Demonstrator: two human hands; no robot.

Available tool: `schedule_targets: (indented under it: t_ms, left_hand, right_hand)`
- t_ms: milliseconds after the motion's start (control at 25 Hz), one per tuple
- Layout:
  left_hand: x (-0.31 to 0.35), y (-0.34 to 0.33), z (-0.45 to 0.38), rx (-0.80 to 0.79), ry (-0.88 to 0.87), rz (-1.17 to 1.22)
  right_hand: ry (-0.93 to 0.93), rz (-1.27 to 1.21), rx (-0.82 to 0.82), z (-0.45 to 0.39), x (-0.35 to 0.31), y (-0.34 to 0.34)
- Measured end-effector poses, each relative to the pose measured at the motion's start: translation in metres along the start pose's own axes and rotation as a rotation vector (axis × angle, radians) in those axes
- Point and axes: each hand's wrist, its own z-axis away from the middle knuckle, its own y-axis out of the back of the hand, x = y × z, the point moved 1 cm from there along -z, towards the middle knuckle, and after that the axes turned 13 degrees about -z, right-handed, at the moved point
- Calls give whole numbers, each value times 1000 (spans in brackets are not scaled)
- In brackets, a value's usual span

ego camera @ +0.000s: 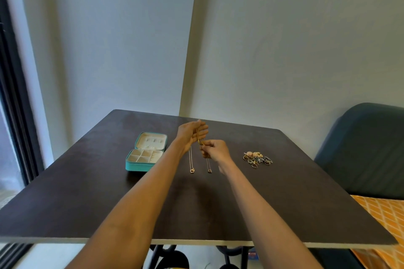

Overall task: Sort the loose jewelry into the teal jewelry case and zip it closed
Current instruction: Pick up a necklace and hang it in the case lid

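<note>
The teal jewelry case (137,165) lies open on the dark table (87,203), left of centre, showing cream compartments in its base and a cream lid interior. My left hand (191,132) is raised palm-up over the table's middle with a thin gold chain (198,136) draped across it. My right hand (215,150) pinches the lower part of that chain just below. Two thin necklaces with small pendants, one (191,169) and the other (209,170), lie or hang by my wrists. A pile of rings and earrings (257,158) sits to the right.
A dark blue chair back (363,150) stands at the table's right edge, with an orange patterned cloth (384,220) below it. White walls meet in a corner behind the table. A dark window frame (13,116) runs along the left.
</note>
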Motion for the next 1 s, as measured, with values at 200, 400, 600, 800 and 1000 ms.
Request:
schedule_targets:
  t_ms: [200,400,600,800,1000]
  left_hand:
    - [3,-1,3,-147,109,-149]
    - [2,-9,1,-207,184,-205]
    - [-1,-10,8,-305,281,-302]
    - [-3,-12,10,-361,249,-320]
    - [-8,-9,11,-380,213,-215]
  right_hand:
    - [4,71,33,-3,-7,16]
    - [14,12,86,-3,-17,23]
    - [59,-67,25,-7,-20,34]
    - [63,-159,69,-9,-19,36]
    - [19,-266,110,-10,-12,32]
